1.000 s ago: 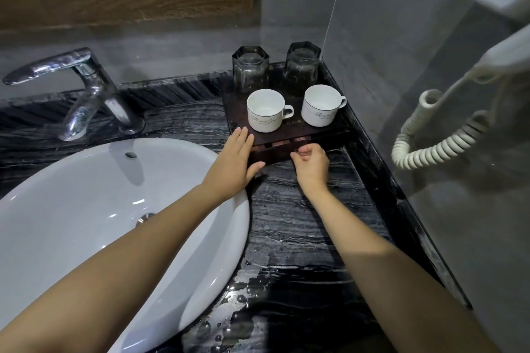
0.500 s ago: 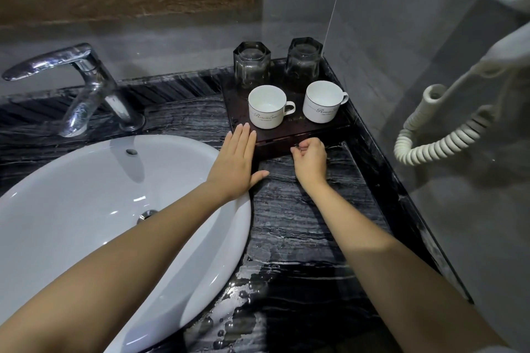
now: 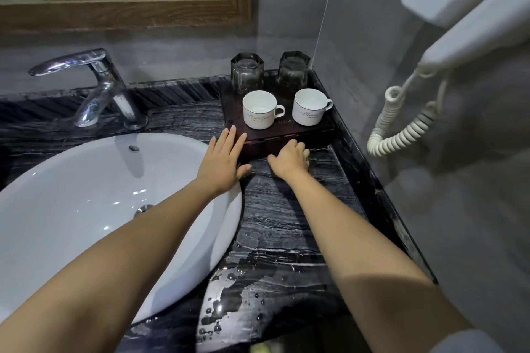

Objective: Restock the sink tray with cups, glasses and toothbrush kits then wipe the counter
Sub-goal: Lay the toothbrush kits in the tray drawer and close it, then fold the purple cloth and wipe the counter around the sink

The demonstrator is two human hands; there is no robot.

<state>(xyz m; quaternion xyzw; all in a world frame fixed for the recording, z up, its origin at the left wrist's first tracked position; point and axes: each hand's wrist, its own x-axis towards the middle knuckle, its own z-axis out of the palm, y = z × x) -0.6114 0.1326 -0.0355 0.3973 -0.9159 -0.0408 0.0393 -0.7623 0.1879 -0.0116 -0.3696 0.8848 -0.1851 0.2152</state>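
A dark brown tray (image 3: pixel 286 131) sits in the back right corner of the black marble counter (image 3: pixel 286 223). On it stand two white cups (image 3: pixel 258 110) (image 3: pixel 309 107), with two dark glasses (image 3: pixel 247 71) (image 3: pixel 294 70) upside down behind them. My left hand (image 3: pixel 222 160) lies flat and open, its fingertips touching the tray's front left corner. My right hand (image 3: pixel 289 160) has curled fingers pressed against the tray's front wall. No toothbrush kits or cloth are in view.
A white sink basin (image 3: pixel 86 195) fills the left, with a chrome faucet (image 3: pixel 100 86) behind it. A wall hair dryer (image 3: pixel 473 31) and its coiled cord (image 3: pixel 401 126) hang on the right. Water drops (image 3: pixel 243 295) lie on the near counter. A wood-framed mirror (image 3: pixel 114 13) is above.
The tray has slid a little back into the corner with both hands against its front. My left hand shifted toward the tray's left corner.
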